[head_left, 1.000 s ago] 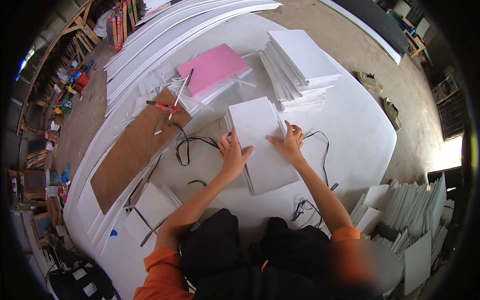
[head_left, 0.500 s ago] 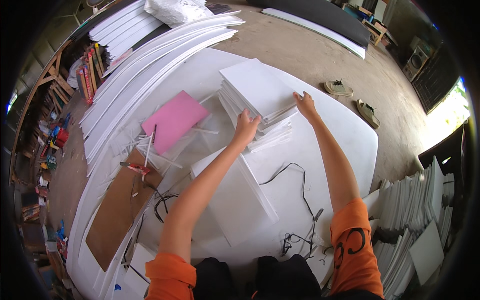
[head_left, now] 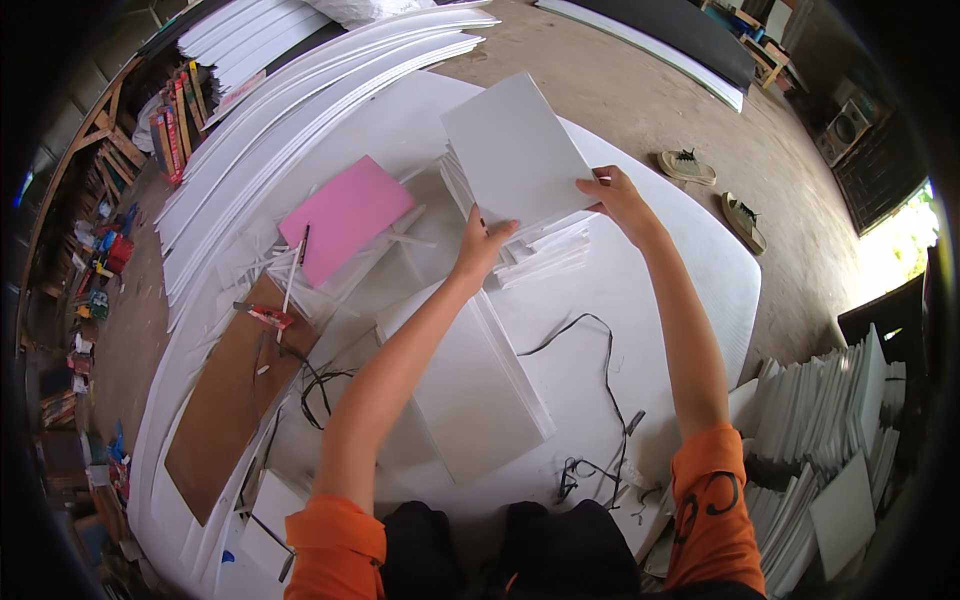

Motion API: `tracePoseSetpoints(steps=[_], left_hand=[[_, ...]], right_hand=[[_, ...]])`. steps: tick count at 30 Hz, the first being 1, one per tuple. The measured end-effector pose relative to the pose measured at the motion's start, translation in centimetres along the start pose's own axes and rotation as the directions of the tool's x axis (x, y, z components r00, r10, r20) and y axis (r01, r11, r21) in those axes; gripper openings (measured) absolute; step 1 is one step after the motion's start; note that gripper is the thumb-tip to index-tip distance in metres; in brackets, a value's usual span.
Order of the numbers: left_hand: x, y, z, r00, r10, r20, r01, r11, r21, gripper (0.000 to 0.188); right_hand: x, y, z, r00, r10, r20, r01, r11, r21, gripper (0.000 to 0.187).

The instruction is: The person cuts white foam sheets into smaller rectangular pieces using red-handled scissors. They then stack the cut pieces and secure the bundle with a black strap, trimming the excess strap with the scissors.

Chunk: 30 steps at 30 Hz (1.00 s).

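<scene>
Between my two hands is a white rectangular board [head_left: 515, 150], lifted at a tilt above the far stack of boards. My left hand [head_left: 482, 248] grips its near left corner, thumb on top. At its right corner my right hand [head_left: 617, 205] pinches the edge between thumb and fingers. Below it lies the stack of white boards [head_left: 555, 255], its layers slightly uneven. Closer to me, another pile of white boards [head_left: 470, 385] rests on the white work surface [head_left: 660, 300]. Left of the stacks is a pink sheet [head_left: 345, 220] among thin white offcuts.
A brown board [head_left: 225, 420] lies at the left with a red cutter [head_left: 265, 315] at its upper end. Black cord [head_left: 608, 380] trails across the surface. Long white panels [head_left: 290, 150] are piled at the far left. More white boards [head_left: 815, 420] stand at the right. Shoes [head_left: 688, 166] sit on the floor.
Both hands have closed on the top board and raised it off the far stack, its far edge tilting up. The view has shifted slightly.
</scene>
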<state>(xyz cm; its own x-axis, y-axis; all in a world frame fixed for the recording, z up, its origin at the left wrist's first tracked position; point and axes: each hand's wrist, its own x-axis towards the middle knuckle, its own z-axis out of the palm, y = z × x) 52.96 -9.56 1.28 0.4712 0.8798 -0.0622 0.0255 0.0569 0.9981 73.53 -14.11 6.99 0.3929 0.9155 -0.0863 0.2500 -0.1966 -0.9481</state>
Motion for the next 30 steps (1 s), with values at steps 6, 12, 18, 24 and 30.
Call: tracePoseSetpoints(steps=[6, 12, 18, 24, 30], left_hand=[[-11.0, 2.4, -4.4, 0.989, 0.149, -0.025, -0.147, 0.988, 0.044, 0.071], [-18.5, 1.7, -9.3, 0.976, -0.064, -0.208, 0.048, 0.995, -0.084, 0.075], [-24.3, -5.8, -8.5, 0.965, 0.122, -0.232, -0.011, 0.902, 0.432, 0.077], [-24.1, -5.7, -6.6, 0.917, 0.177, -0.357, 0.088, 0.783, 0.616, 0.076], [-14.1, 1.5, -6.1, 0.919, 0.353, -0.174, -0.223, 0.83, 0.511, 0.07]], right_hand=[[-8.6, -1.5, 3.3, 0.998, -0.04, 0.056, 0.034, 0.993, 0.112, 0.059], [-20.6, 2.7, 7.9, 0.967, 0.085, 0.242, -0.156, 0.944, 0.291, 0.057], [-25.8, 6.9, 9.8, 0.983, 0.022, 0.184, 0.036, 0.951, -0.307, 0.05], [-24.1, 10.8, 9.2, 0.956, -0.272, 0.11, 0.292, 0.847, -0.444, 0.051], [-10.7, 7.2, 4.0, 0.984, -0.036, -0.175, 0.008, 0.987, -0.161, 0.054]])
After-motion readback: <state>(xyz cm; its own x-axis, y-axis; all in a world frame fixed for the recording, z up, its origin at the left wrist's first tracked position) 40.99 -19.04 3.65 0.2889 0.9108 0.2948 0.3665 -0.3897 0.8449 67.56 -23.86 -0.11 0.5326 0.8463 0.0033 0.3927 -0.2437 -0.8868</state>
